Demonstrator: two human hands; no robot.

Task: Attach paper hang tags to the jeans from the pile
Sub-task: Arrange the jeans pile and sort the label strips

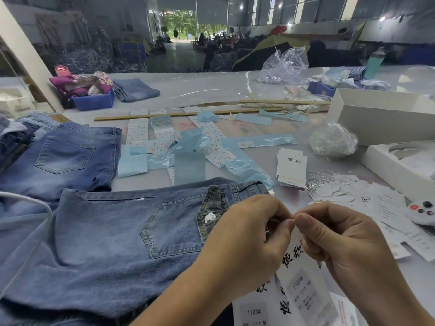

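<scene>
A pair of blue jeans (113, 241) lies flat in front of me, back pocket up, waistband toward the right. My left hand (247, 234) and my right hand (339, 238) meet over the waistband, fingertips pinched together on a thin tag string. White paper hang tags (299, 278) with black characters and "1103#" hang below and between my hands. A second pair of jeans (68, 158) lies behind on the left, beside a pile of more jeans (16, 135).
A stack of hang tags (292, 168) and loose white strings (329, 184) lie right of centre. Size-label strips and blue backing paper (188, 147) litter the middle. White boxes (381, 114) and a white controller (421, 212) sit on the right. A blue bin (94, 100) stands far left.
</scene>
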